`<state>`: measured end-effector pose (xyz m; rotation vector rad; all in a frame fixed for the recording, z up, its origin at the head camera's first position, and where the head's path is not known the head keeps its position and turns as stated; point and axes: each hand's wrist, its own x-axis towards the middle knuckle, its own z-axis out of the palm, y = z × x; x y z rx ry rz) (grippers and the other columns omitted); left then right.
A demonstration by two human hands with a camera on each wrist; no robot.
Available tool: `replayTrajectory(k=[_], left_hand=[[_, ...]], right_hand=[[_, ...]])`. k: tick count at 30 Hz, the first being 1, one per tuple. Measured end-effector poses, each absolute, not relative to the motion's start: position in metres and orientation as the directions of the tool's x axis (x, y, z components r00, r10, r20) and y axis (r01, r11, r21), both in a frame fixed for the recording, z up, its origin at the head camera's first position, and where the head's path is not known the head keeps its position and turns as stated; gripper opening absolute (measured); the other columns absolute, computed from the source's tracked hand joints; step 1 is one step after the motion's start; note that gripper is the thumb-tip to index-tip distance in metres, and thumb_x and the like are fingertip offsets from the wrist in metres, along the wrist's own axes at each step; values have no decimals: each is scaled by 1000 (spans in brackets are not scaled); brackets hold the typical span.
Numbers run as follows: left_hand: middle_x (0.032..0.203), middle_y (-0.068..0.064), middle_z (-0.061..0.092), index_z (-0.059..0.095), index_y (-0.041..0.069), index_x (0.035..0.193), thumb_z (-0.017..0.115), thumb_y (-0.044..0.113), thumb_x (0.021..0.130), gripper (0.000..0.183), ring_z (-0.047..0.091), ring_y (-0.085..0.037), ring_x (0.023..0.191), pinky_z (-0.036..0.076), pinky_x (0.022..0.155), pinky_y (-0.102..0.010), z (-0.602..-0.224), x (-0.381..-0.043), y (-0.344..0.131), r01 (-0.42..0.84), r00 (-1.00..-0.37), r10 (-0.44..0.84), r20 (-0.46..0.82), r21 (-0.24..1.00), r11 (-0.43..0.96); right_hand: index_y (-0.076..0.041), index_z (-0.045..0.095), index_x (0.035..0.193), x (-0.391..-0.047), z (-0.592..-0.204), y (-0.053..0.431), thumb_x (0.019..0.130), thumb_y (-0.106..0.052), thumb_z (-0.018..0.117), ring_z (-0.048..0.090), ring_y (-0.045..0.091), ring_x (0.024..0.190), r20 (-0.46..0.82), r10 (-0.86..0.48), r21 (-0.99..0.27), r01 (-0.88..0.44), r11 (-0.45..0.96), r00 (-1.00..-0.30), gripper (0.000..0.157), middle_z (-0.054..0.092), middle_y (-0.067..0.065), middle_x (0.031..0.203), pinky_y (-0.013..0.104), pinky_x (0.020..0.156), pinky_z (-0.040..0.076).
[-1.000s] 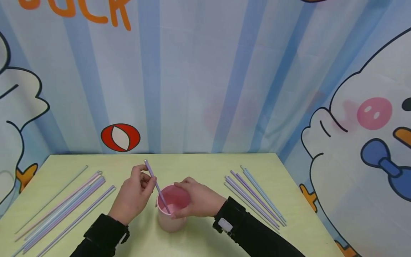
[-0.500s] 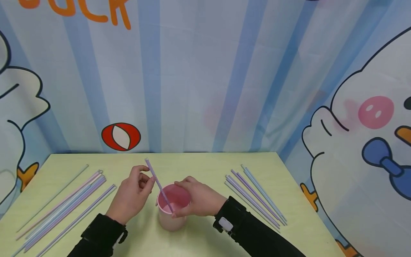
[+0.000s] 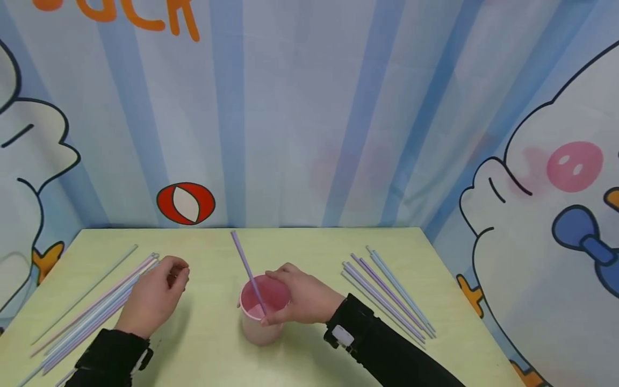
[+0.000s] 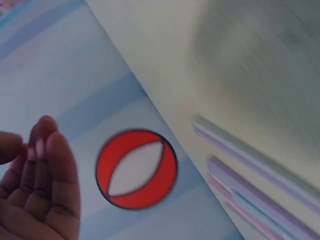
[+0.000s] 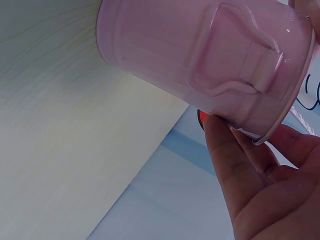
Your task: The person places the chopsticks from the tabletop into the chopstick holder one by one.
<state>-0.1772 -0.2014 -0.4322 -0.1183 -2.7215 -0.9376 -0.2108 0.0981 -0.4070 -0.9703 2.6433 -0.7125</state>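
Note:
A pink pail (image 3: 261,332) stands upright on the table, a wire handle fixed to its side in the right wrist view. My right hand (image 3: 309,295) grips its rim, thumb and fingers on either side. Inside the pail leans one thin purple straw-like stick (image 3: 245,263), its upper end tilted left above the rim. My left hand (image 3: 153,296) holds nothing, its fingers loosely bent, over the left bundle of pale sticks (image 3: 92,317). In the left wrist view, the left fingers (image 4: 62,170) are apart from the sticks below.
More purple and blue sticks (image 3: 387,295) lie at the right on the pale yellow table (image 3: 213,355). Behind the table's back edge hangs a striped blue cloth (image 3: 285,134) with cartoon prints.
My left hand has let go of the purple stick and moved left, towards the left bundle. The stick now leans alone in the pail. My right hand keeps its grip.

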Motion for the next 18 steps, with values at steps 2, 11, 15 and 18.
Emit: replayTrajectory(k=[2, 11, 15, 18], left_hand=[[89, -12, 64, 57, 2, 105, 52, 18, 97, 18, 55, -20, 73, 49, 60, -37, -436, -178, -215, 150, -962, -1, 272, 536, 831], [90, -21, 64, 65, -7, 101, 64, 6, 85, 20, 60, -34, 83, 52, 72, -50, -464, -178, -248, 144, -974, 85, 210, 283, 948], [79, -13, 59, 68, -2, 92, 66, 7, 84, 13, 56, -27, 72, 52, 66, -43, -477, -179, -254, 183, -967, 147, 209, 166, 969], [74, -9, 52, 67, 1, 86, 65, 6, 84, 6, 50, -21, 62, 48, 58, -39, -484, -178, -257, 193, -964, 168, 205, 109, 975]], right_hand=[[-13, 45, 140, -211, -407, 98, 66, -61, 78, 54, 10, 98, -53, -658, -522, -541, 659, -751, 94, 50, -1, 120, 20, 77, 52], [-14, 45, 140, -213, -408, 99, 65, -62, 77, 55, 12, 99, -50, -656, -522, -540, 660, -753, 94, 51, -1, 120, 20, 77, 52], [-14, 45, 140, -213, -408, 99, 66, -62, 78, 55, 11, 99, -55, -657, -525, -538, 660, -752, 94, 51, -1, 120, 21, 78, 52], [-14, 45, 140, -212, -407, 99, 66, -61, 78, 54, 10, 99, -57, -658, -525, -538, 660, -751, 93, 51, 0, 120, 20, 79, 52]])
